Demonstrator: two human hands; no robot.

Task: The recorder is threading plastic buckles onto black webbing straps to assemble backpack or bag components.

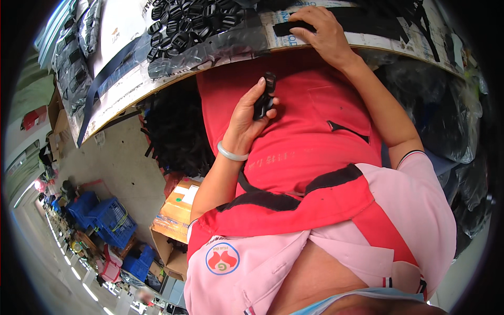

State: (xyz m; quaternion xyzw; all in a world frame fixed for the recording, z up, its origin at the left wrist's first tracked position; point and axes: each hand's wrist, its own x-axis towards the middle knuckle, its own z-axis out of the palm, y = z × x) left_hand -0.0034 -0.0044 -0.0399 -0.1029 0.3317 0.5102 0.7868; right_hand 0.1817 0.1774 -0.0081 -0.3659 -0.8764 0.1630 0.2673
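Below the near edge of the worktable [157, 86], over the red apron [315, 142], I see my left hand [247, 118] curled around a black plastic buckle [265, 97]; the thumb and fingers are closed on its lower part, and its upper end sticks out above the fingertips, clear of the table. A pale bangle [231, 154] sits on that wrist. My right hand [323, 31] reaches up onto the tabletop near its front edge, fingers bent and pressed down on a black strap [294, 27] that lies flat on the surface; whether it pinches the strap or only rests on it I cannot tell. Just left of that hand, a heap of black buckles [189, 23] in clear plastic lies along the same edge. Down on the floor to my left stands an open cardboard box [176, 215].
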